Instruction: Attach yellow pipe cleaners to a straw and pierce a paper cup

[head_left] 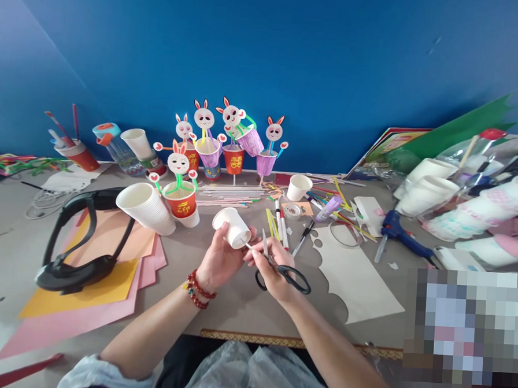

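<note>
My left hand [221, 260] is wrapped round a white paper cup [228, 222], which lies tilted on its side with its base toward my right hand. My right hand [279, 270] holds a pair of black-handled scissors [298, 279], blades pointing up and away. Its thumb and fingertips also pinch a thin white stick [246, 245] that meets the cup's base; whether it goes through the base I cannot tell. Just beyond the left hand stands a red cup [182, 204] with a rabbit face on it. Markers [283, 224] lie close behind the right hand.
Rabbit-faced cups [233, 159] stand along the blue wall. Stacked white cups [143, 208], a black headset [81, 271] and coloured paper [80, 289] are at left. Cut white card [354, 274], a blue glue gun [406, 236] and bagged cups [433, 191] are at right.
</note>
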`<action>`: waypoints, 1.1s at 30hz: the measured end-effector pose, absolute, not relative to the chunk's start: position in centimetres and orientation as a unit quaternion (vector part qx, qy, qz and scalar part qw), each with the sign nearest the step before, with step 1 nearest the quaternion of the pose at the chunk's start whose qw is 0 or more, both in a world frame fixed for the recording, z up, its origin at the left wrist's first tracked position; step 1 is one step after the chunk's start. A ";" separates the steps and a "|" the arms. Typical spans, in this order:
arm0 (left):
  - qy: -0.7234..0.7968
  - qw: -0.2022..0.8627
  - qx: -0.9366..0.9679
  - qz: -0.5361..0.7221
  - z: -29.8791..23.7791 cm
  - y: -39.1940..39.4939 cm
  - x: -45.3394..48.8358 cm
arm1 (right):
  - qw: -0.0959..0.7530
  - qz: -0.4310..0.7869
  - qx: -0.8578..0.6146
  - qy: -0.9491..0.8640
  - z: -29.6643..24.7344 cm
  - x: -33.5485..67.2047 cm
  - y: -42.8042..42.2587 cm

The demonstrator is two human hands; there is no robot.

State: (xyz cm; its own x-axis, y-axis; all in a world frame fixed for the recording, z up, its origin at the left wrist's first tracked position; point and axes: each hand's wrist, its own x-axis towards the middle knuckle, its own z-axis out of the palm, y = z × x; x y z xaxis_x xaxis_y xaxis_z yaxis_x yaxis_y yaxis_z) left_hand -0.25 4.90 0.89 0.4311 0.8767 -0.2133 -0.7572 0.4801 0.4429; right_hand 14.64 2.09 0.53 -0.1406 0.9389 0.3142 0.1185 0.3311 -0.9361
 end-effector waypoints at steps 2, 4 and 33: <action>0.213 0.831 0.143 0.494 0.9 4.9 -0.2 | 0.506 0.413 -0.412 -0.635 0.5 14.6 2.1; 0.222 0.825 0.145 0.499 0.9 4.9 -0.2 | 0.501 0.412 -0.414 -0.639 0.6 14.6 2.1; 0.268 0.784 0.111 0.548 -0.5 5.2 0.8 | 0.480 0.368 -0.434 -0.667 0.0 13.4 2.3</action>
